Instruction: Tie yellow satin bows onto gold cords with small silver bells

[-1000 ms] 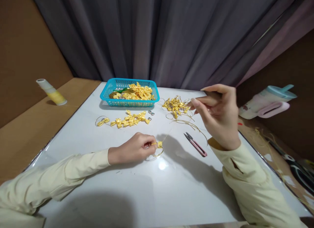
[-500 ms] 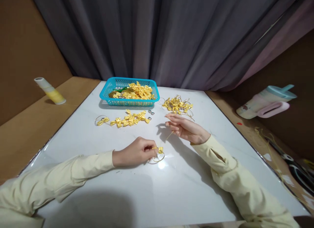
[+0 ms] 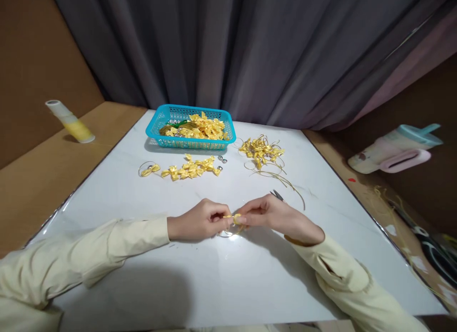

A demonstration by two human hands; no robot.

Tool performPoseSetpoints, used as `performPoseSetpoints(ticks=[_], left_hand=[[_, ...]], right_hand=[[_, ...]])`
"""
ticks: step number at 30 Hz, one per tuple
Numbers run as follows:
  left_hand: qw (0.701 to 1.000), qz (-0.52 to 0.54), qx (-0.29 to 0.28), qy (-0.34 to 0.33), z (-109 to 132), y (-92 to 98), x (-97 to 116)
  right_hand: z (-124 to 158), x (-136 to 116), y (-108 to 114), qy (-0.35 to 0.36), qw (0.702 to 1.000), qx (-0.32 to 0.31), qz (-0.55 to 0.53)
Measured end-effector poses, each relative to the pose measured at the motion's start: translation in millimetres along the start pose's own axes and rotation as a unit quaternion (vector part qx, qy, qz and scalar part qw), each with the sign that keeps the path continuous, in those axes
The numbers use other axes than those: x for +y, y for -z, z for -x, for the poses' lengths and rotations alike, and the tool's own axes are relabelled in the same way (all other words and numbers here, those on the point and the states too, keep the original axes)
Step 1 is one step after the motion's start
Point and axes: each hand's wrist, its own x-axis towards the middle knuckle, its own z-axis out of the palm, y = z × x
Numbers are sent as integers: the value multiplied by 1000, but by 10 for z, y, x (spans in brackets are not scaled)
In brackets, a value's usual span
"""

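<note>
My left hand point(image 3: 204, 220) pinches a small yellow ribbon bow point(image 3: 236, 219) from its left side, low over the white tabletop. From the right, the thumb and forefinger of my right hand point(image 3: 273, 215) close on the same bow, so the two hands nearly touch. A thin gold cord point(image 3: 225, 235) loops below the bow, partly hidden by my fingers. Dark pointed blades point(image 3: 277, 195) stick out behind my right hand; whether they are held or lying there I cannot tell.
Yellow bows fill a blue basket point(image 3: 154, 139) at the back. Nearer lie a row of bows point(image 3: 191, 168), one corded bow point(image 3: 150, 170) and silver beads point(image 3: 222, 160). A pile of corded bows point(image 3: 262, 151) sits right. Beyond the edges are a tumbler point(image 3: 389, 148), scissors point(image 3: 423, 236) and a yellow spool point(image 3: 79, 130).
My right hand has come down and toward me from near the corded pile to grip the bow. Loose cords and dark blades show beyond it. My left hand keeps its pinch.
</note>
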Motion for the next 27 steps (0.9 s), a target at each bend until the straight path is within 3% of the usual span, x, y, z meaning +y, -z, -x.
performPoseSetpoints(ticks=[7,12,27], left_hand=[[999,-37,11,3,9,4,-7],[999,22,7,44,17,24,7],[995,79,-10,56,15,55,25]], right_hand=[[5,93,-141,-4,992,32,-124],[-6,80,-130,13,988,45,-144],[-10,105,-98,23,988,44,-149]])
